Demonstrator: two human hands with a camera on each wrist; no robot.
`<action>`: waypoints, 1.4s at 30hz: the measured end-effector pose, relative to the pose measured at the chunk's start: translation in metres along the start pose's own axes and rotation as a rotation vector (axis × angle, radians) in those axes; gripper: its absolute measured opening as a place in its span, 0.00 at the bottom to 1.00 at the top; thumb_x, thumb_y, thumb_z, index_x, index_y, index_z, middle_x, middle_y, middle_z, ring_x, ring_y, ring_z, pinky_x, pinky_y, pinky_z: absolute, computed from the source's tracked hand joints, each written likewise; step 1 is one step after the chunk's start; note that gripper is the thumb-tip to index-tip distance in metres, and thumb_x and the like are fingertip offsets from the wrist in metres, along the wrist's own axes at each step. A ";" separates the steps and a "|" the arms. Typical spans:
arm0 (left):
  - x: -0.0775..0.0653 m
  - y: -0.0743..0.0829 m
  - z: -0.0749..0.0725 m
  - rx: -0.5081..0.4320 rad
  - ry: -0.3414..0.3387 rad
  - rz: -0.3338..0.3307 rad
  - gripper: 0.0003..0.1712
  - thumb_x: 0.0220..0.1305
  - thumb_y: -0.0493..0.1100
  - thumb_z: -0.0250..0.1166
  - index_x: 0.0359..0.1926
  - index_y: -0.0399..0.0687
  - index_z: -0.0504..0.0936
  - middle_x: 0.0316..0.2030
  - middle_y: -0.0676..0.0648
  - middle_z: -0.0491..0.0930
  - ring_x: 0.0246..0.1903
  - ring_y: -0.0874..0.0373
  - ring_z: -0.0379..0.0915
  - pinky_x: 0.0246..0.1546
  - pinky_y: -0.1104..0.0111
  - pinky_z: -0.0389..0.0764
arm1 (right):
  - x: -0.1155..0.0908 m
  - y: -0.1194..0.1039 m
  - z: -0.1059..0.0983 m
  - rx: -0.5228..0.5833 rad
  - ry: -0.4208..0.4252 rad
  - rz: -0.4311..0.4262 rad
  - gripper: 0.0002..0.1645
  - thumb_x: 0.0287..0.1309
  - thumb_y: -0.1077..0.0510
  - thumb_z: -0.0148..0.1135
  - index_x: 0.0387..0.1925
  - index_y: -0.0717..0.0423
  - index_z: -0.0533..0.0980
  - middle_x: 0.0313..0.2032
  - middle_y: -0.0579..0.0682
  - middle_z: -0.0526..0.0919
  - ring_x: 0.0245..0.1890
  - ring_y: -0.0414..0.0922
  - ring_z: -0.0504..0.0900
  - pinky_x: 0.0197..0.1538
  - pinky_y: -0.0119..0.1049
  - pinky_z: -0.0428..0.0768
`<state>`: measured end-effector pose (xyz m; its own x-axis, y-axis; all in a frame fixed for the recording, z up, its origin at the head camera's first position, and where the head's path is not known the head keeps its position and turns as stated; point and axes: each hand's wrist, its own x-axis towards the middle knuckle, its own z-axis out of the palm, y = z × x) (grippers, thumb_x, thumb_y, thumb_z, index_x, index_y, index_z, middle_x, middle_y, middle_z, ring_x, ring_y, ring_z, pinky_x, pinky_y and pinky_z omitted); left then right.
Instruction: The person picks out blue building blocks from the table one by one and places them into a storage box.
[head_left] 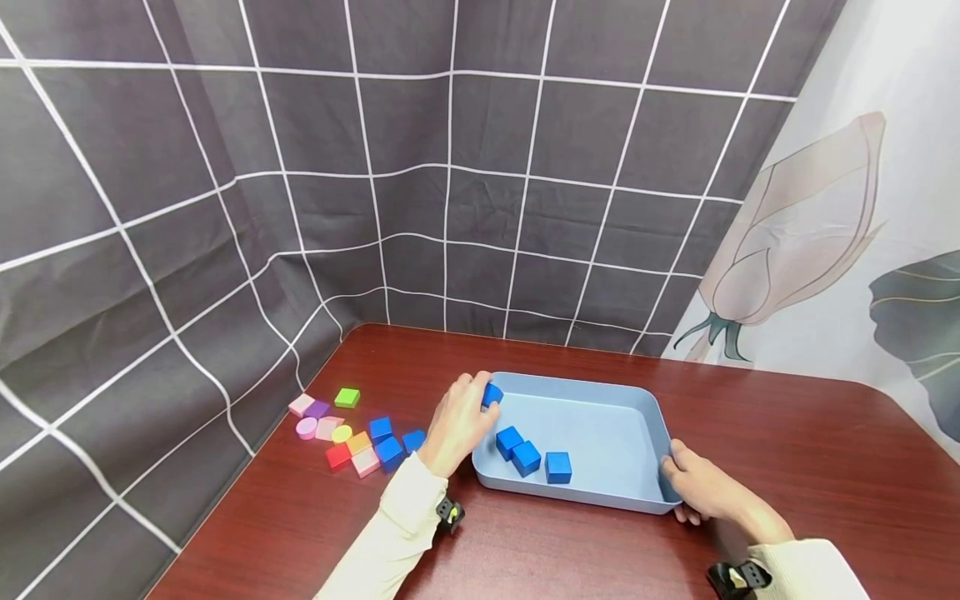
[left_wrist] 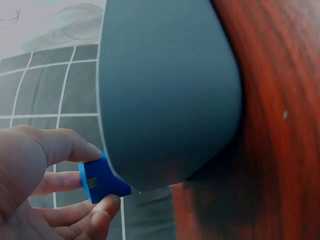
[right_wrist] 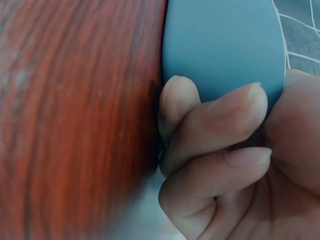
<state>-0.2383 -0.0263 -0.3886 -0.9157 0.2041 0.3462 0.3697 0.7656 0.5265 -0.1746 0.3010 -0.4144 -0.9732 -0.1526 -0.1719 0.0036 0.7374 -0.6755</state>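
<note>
My left hand (head_left: pixel 459 425) pinches a blue block (head_left: pixel 491 394) between thumb and fingers at the left rim of a light blue tray (head_left: pixel 600 417). In the left wrist view the held block (left_wrist: pixel 103 180) sits partly behind the tray's edge (left_wrist: pixel 170 90). Several other blue blocks (head_left: pixel 527 457) lie inside the tray, towards its left and front. At the tray's right front corner, my right hand (head_left: pixel 705 483) grips the wall, thumb over the rim. Its other fingers (right_wrist: pixel 215 115) are curled against the outside in the right wrist view.
Left of the tray lie several loose blocks on the reddish-brown table (head_left: pixel 525 542): blue ones (head_left: pixel 389 452), a red one (head_left: pixel 338 457), an orange one (head_left: pixel 359 442), a green one (head_left: pixel 347 397) and pink, purple and yellow pieces. A dark gridded cloth (head_left: pixel 487 208) hangs behind the table.
</note>
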 end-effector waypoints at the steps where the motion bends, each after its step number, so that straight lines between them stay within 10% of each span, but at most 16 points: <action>1: 0.000 0.001 0.001 0.005 -0.004 0.005 0.22 0.56 0.41 0.62 0.53 0.44 0.74 0.36 0.43 0.74 0.30 0.57 0.70 0.32 0.66 0.78 | 0.000 0.000 0.000 0.002 -0.001 -0.003 0.10 0.68 0.59 0.36 0.31 0.60 0.56 0.09 0.52 0.72 0.05 0.42 0.68 0.11 0.36 0.68; 25: -0.012 0.022 0.031 0.082 -0.042 0.241 0.22 0.58 0.47 0.62 0.53 0.46 0.76 0.47 0.47 0.78 0.44 0.56 0.75 0.45 0.65 0.77 | 0.000 0.001 0.000 0.007 -0.010 -0.008 0.10 0.68 0.59 0.35 0.31 0.60 0.56 0.09 0.52 0.72 0.05 0.42 0.68 0.10 0.37 0.68; 32: -0.014 0.028 0.038 0.207 0.003 0.375 0.17 0.55 0.46 0.63 0.46 0.49 0.80 0.38 0.51 0.81 0.37 0.58 0.75 0.39 0.66 0.76 | 0.000 0.001 -0.001 0.011 -0.017 0.003 0.10 0.68 0.59 0.36 0.30 0.60 0.56 0.09 0.52 0.72 0.05 0.42 0.68 0.10 0.36 0.68; 42: -0.014 0.030 0.039 0.239 -0.043 0.382 0.11 0.53 0.46 0.63 0.39 0.51 0.81 0.30 0.53 0.79 0.31 0.60 0.72 0.30 0.68 0.73 | 0.000 0.000 -0.001 0.000 -0.006 0.004 0.10 0.68 0.59 0.36 0.30 0.60 0.56 0.09 0.51 0.72 0.05 0.42 0.68 0.10 0.37 0.68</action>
<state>-0.2203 0.0174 -0.4082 -0.7280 0.5210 0.4457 0.6406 0.7486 0.1712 -0.1751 0.3011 -0.4137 -0.9719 -0.1533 -0.1789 0.0077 0.7383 -0.6744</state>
